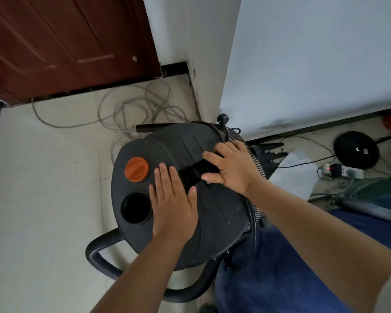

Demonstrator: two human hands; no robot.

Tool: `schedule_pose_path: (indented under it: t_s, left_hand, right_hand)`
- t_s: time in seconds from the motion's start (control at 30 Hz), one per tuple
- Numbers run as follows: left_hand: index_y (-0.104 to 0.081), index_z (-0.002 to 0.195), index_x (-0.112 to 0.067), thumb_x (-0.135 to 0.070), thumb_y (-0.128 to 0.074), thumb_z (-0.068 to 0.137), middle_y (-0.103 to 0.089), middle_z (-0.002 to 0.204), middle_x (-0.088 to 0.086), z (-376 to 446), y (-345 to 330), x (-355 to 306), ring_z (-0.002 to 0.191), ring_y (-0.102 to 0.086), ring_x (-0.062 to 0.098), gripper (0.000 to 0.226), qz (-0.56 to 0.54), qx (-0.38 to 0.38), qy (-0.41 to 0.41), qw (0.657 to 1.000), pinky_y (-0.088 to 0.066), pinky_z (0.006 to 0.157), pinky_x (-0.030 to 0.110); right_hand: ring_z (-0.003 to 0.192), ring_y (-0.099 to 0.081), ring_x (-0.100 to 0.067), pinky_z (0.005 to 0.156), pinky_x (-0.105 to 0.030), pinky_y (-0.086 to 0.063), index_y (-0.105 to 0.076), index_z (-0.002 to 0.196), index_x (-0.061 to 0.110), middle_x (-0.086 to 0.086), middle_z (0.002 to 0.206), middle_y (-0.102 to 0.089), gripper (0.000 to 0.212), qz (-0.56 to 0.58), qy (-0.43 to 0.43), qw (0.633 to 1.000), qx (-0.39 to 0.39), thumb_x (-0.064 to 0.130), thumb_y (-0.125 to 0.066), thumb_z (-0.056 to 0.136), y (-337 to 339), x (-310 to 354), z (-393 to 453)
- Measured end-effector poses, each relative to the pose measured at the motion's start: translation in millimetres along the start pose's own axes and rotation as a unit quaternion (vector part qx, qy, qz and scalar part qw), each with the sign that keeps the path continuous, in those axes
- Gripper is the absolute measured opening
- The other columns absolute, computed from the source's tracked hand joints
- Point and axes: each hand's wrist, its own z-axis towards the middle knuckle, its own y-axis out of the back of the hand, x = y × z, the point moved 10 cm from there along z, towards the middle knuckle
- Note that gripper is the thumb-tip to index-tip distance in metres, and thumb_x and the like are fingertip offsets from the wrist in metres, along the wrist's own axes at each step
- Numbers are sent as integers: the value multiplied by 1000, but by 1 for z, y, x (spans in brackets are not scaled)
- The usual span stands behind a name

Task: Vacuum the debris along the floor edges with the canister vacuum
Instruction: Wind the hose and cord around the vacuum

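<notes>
The canister vacuum (174, 136) stands on the floor right below me, its round black lid facing up. An orange knob (136, 169) and an open round port (136, 207) sit on the lid's left side. My left hand (174, 199) lies flat on the lid, fingers apart, just left of the black carry handle (196, 171). My right hand (231, 167) curls its fingers and thumb around that handle. A black hose (99, 251) loops from under the canister at the lower left.
A brown door (61, 41) closes the far left. Loose grey cable (136, 107) lies coiled on the tiles before it. A white wall corner (230, 64) juts in right of the vacuum. A power strip (345, 171), a round black base (357, 152) and cords lie at right.
</notes>
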Motion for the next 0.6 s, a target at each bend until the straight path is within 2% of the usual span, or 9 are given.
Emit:
schedule_pose_path:
  t_s: [0.1,0.2,0.23,0.3,0.37,0.43,0.53,0.6]
  left_hand:
    - [-6,147,0,-68,36,67,1,156,17,-4,-2,5,145,1,30,113,1,12,-11,1000,7,109,35]
    - [-30,139,11,-57,13,91,-27,147,29,-11,-4,1,136,-27,43,94,25,21,-28,999,-13,104,46]
    - [-32,138,12,-55,10,92,-29,146,30,-13,-3,1,135,-29,43,91,28,16,-31,999,-15,103,47]
    - [-28,141,9,-57,11,90,-24,149,26,-15,-3,1,139,-22,38,92,25,9,-30,999,-12,107,45]
    - [-25,143,7,-53,1,90,-20,152,22,-10,5,1,142,-17,36,83,22,-24,-32,999,-10,111,44]
    - [-19,145,3,-48,0,84,-14,155,18,2,14,1,144,-9,31,81,35,-41,-32,998,-4,114,41]
    - [-12,147,-1,-48,6,79,-6,157,13,18,20,4,145,0,25,84,30,-47,-41,998,9,113,33]
    - [-10,148,-2,-48,7,78,-5,157,11,21,20,4,146,2,22,85,38,-48,-47,997,13,111,29]
  right_hand:
    - [63,-61,-25,74,-34,-30,-68,95,12,-9,75,-62,77,2,-25,1000,15,63,-9,93,3,5,-5]
    - [63,-61,-25,75,-34,-30,-72,91,11,-8,75,-62,83,9,-50,998,41,64,-8,92,7,5,-15]
    - [64,-61,-25,76,-34,-31,-72,91,12,-7,76,-62,83,10,-55,997,46,65,-8,92,8,6,-16]
    - [65,-62,-24,78,-31,-39,-73,91,14,-5,76,-62,83,9,-64,996,58,65,-7,91,9,7,-17]
    - [66,-62,-23,78,-30,-48,-73,91,16,-4,76,-62,84,-1,-69,996,61,64,-4,91,11,8,-16]
    - [66,-62,-24,79,-30,-45,-73,92,15,-5,76,-62,84,-4,-76,995,69,64,-5,91,8,8,-16]
    - [69,-61,-27,80,-35,-31,-72,95,12,-9,78,-61,83,9,-99,992,75,64,-9,92,5,7,-19]
    - [73,-62,-28,82,-34,-31,-72,96,12,-9,80,-62,81,0,-112,989,92,64,-10,93,2,6,-21]
